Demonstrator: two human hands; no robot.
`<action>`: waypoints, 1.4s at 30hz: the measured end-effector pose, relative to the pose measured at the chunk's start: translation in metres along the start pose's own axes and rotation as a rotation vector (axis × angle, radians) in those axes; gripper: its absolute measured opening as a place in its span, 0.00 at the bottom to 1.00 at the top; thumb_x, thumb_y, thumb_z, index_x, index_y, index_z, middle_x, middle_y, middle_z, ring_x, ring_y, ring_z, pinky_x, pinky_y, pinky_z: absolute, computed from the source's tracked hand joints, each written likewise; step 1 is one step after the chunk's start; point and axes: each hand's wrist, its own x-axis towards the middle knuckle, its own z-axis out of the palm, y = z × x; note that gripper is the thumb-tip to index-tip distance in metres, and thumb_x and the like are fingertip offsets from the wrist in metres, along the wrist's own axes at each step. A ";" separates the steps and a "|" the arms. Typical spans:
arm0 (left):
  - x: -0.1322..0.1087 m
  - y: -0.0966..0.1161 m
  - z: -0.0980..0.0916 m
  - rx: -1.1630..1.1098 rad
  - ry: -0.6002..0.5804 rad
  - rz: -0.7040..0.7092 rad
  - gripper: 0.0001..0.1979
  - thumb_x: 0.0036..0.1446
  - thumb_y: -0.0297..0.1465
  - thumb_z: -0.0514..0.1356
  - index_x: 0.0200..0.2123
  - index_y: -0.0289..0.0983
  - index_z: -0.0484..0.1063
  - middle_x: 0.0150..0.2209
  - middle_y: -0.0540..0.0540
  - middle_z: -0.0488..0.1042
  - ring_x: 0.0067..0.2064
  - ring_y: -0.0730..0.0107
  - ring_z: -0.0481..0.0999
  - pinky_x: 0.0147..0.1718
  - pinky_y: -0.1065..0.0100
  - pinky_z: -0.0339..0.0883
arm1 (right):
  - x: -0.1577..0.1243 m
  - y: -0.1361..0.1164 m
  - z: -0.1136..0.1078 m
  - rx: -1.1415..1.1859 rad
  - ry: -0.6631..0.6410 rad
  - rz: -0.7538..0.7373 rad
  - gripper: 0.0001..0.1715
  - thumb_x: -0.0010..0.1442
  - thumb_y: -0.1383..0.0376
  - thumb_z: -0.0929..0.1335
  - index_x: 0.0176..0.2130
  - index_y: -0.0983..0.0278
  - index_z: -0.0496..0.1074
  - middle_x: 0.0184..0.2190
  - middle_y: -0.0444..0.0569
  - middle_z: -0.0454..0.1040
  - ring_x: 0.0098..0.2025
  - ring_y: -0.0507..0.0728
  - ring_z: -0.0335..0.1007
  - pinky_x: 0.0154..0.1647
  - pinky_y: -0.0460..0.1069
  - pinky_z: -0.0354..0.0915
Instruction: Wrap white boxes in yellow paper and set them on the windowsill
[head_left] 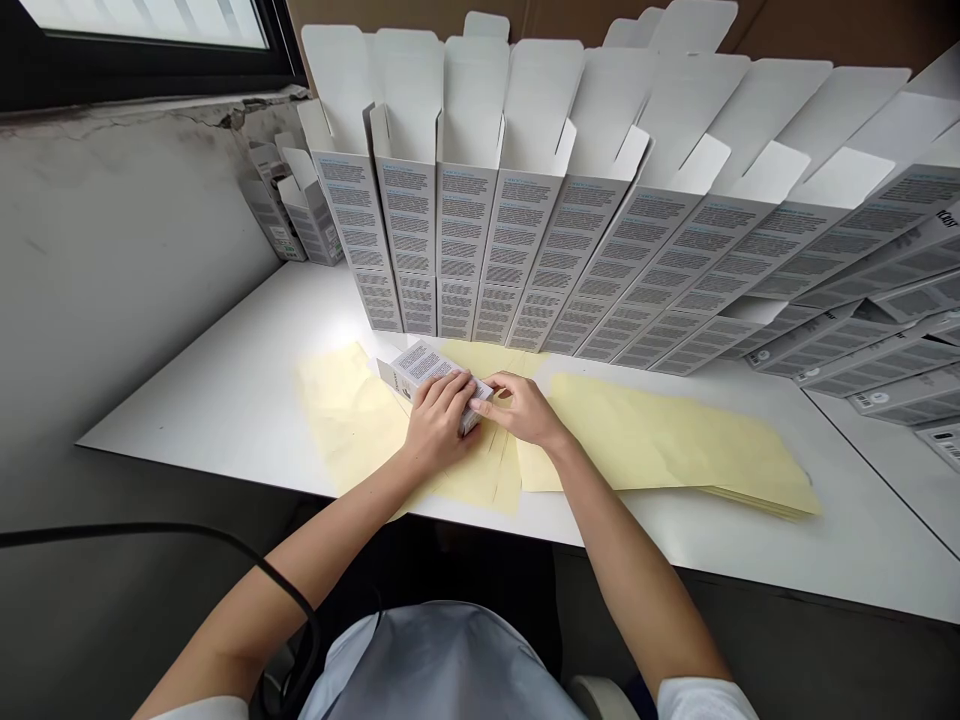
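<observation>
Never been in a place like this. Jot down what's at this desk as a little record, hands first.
Left hand: on top of a small printed box
Right hand: fingers at the box's right end
Yellow sheets: some beneath the box, a stack to its right
Table: white, under the sheets
Tall cartons: in a row behind the box, top flaps raised
Window: upper left

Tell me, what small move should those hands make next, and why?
Probably the right hand should press the right-hand end of the printed box closed: its fingers are at that end, while the left hand grips the box from above, over the yellow paper. Fingers hide much of that end, so it may already be shut.
</observation>
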 end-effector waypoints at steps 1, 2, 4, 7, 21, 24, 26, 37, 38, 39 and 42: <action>0.000 0.000 0.000 0.001 0.001 0.002 0.25 0.54 0.33 0.61 0.55 0.33 0.66 0.56 0.36 0.71 0.58 0.54 0.70 0.57 0.54 0.57 | 0.000 0.000 0.000 -0.023 0.009 -0.014 0.13 0.57 0.59 0.69 0.36 0.66 0.74 0.35 0.50 0.74 0.38 0.56 0.69 0.39 0.49 0.64; 0.000 0.000 0.000 0.003 -0.001 0.004 0.25 0.53 0.33 0.61 0.55 0.33 0.66 0.56 0.36 0.70 0.58 0.54 0.70 0.57 0.55 0.57 | 0.000 0.001 0.000 -0.037 0.015 -0.025 0.12 0.59 0.59 0.68 0.35 0.67 0.74 0.34 0.50 0.74 0.37 0.55 0.69 0.38 0.49 0.63; -0.001 0.000 0.000 0.008 -0.003 0.005 0.26 0.53 0.33 0.62 0.55 0.32 0.65 0.56 0.36 0.70 0.58 0.54 0.69 0.57 0.55 0.57 | 0.002 0.002 0.000 -0.033 0.009 -0.035 0.13 0.62 0.61 0.64 0.34 0.67 0.73 0.33 0.50 0.73 0.37 0.55 0.68 0.39 0.49 0.62; -0.001 0.000 0.000 0.020 -0.010 0.005 0.27 0.52 0.33 0.62 0.55 0.32 0.65 0.56 0.37 0.70 0.58 0.54 0.69 0.58 0.55 0.56 | 0.004 0.001 0.000 -0.022 -0.003 -0.023 0.17 0.66 0.61 0.61 0.32 0.67 0.71 0.32 0.50 0.72 0.36 0.54 0.67 0.39 0.49 0.61; 0.000 -0.002 0.000 0.019 0.007 -0.006 0.24 0.53 0.32 0.63 0.53 0.32 0.66 0.56 0.37 0.71 0.58 0.55 0.70 0.58 0.57 0.56 | -0.001 0.007 -0.004 -0.137 -0.039 -0.109 0.08 0.62 0.69 0.67 0.39 0.63 0.77 0.39 0.49 0.76 0.44 0.56 0.69 0.48 0.51 0.61; 0.000 -0.001 -0.001 0.017 -0.002 -0.003 0.24 0.53 0.33 0.62 0.53 0.32 0.66 0.56 0.37 0.71 0.58 0.55 0.69 0.58 0.57 0.56 | -0.002 0.006 -0.007 -0.085 -0.074 -0.109 0.09 0.62 0.65 0.68 0.42 0.63 0.77 0.42 0.50 0.75 0.46 0.57 0.69 0.48 0.51 0.63; 0.001 -0.001 -0.001 0.015 0.002 -0.002 0.24 0.54 0.33 0.62 0.53 0.32 0.66 0.56 0.37 0.71 0.58 0.55 0.70 0.58 0.56 0.56 | -0.002 0.004 -0.006 -0.104 -0.075 -0.086 0.10 0.58 0.62 0.71 0.40 0.64 0.77 0.41 0.50 0.75 0.45 0.57 0.69 0.47 0.51 0.63; 0.001 0.000 -0.006 -0.061 -0.058 -0.020 0.30 0.50 0.34 0.62 0.56 0.33 0.64 0.57 0.36 0.69 0.59 0.53 0.68 0.59 0.53 0.54 | 0.002 0.000 -0.009 0.107 -0.123 -0.027 0.17 0.65 0.58 0.64 0.45 0.65 0.76 0.45 0.51 0.75 0.47 0.57 0.71 0.48 0.50 0.64; 0.003 0.000 -0.010 -0.117 -0.065 -0.024 0.31 0.49 0.34 0.62 0.57 0.33 0.64 0.57 0.37 0.69 0.59 0.52 0.67 0.60 0.52 0.54 | 0.005 -0.002 -0.007 0.126 -0.110 0.006 0.19 0.66 0.56 0.63 0.45 0.65 0.76 0.44 0.51 0.75 0.46 0.57 0.71 0.47 0.50 0.64; 0.006 0.001 -0.014 -0.187 -0.054 -0.036 0.31 0.49 0.35 0.62 0.57 0.34 0.64 0.57 0.37 0.69 0.60 0.52 0.67 0.61 0.52 0.53 | 0.007 -0.004 -0.005 0.124 -0.087 0.034 0.21 0.66 0.54 0.63 0.45 0.65 0.76 0.44 0.52 0.76 0.45 0.57 0.71 0.45 0.49 0.64; 0.013 -0.001 -0.031 -0.372 0.072 -0.218 0.24 0.52 0.33 0.59 0.53 0.36 0.67 0.57 0.39 0.68 0.61 0.55 0.65 0.61 0.52 0.55 | 0.011 -0.008 0.006 0.032 -0.025 0.098 0.19 0.66 0.55 0.63 0.43 0.65 0.76 0.41 0.51 0.76 0.41 0.56 0.71 0.41 0.49 0.63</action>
